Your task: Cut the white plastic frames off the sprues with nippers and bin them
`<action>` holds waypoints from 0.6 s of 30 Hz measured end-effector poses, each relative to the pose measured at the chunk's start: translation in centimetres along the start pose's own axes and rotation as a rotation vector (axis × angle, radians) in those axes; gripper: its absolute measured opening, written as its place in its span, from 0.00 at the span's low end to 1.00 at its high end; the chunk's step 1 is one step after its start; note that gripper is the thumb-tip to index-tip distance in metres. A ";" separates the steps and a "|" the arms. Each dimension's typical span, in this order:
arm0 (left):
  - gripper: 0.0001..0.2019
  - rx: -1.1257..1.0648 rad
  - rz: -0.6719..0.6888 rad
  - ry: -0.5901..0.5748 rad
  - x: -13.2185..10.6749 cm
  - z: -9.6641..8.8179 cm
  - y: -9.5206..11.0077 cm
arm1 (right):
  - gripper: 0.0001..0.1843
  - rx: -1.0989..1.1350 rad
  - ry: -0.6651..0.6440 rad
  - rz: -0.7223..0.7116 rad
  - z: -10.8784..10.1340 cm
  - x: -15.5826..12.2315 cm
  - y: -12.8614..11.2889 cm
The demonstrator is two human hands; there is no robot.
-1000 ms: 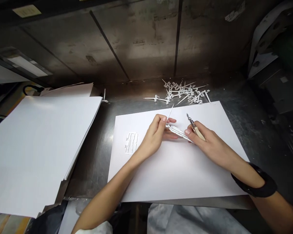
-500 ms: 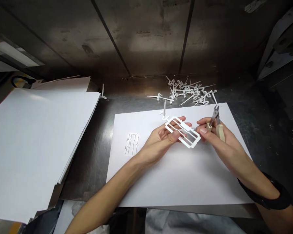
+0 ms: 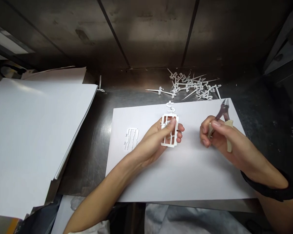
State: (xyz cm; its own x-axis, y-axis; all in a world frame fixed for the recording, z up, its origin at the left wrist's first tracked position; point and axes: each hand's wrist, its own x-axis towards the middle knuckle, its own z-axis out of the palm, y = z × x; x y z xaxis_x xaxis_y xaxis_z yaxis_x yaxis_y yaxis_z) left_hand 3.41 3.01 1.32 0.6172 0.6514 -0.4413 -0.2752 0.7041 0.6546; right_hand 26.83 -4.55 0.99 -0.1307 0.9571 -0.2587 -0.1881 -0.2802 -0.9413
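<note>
Left hand pinching white frame | right hand gripping pliers | second frame flat, left on paper | white pieces heaped far on surface

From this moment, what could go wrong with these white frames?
The held frame has thin bars; the left hand might bend one by pressing too hard.
The other frame lies loose-looking beside the left forearm, which might brush it.
The pliers in the right hand could nick the held frame if brought close carelessly.

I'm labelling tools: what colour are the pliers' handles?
The pliers' handles are cream, shown best in the head view.
</note>
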 end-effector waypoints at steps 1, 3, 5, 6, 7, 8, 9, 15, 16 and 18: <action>0.18 -0.043 -0.014 -0.018 -0.1 0.0 0.2 | 0.18 -0.021 -0.014 0.011 -0.1 0.0 0.1; 0.25 -0.117 -0.045 -0.055 -0.3 0.0 0.7 | 0.16 -0.042 -0.029 0.036 -0.3 0.0 0.2; 0.29 -0.148 -0.045 -0.089 -0.4 0.1 1.0 | 0.15 -0.082 -0.032 0.043 -0.3 -0.1 0.3; 0.29 -0.150 -0.039 -0.097 -0.5 0.1 1.1 | 0.15 -0.114 -0.031 0.042 -0.3 -0.1 0.3; 0.29 -0.147 -0.034 -0.102 -0.6 0.2 1.1 | 0.15 -0.148 -0.030 0.042 -0.3 -0.2 0.2; 0.30 -0.140 -0.033 -0.105 -0.7 0.2 1.1 | 0.16 -0.180 -0.030 0.042 -0.3 -0.2 0.1; 0.30 -0.133 -0.035 -0.104 -0.7 0.3 1.1 | 0.16 -0.206 -0.029 0.039 -0.3 -0.2 0.1; 0.29 -0.120 -0.027 -0.086 -0.6 0.3 0.9 | 0.16 -0.241 -0.038 0.008 0.0 -0.3 -0.2; 0.30 -0.112 -0.024 -0.090 -0.6 0.3 0.8 | 0.16 -0.242 -0.035 0.004 0.0 -0.3 -0.1; 0.30 -0.090 -0.017 -0.096 -0.5 0.2 0.7 | 0.16 -0.250 -0.024 0.000 0.1 -0.3 -0.1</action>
State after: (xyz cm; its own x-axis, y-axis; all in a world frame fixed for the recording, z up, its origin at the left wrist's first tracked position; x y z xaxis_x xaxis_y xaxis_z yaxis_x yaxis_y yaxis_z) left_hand 3.07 3.11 2.18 0.6888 0.6120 -0.3885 -0.3262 0.7403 0.5878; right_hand 26.79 -4.87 1.15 -0.1546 0.9542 -0.2561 0.0581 -0.2500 -0.9665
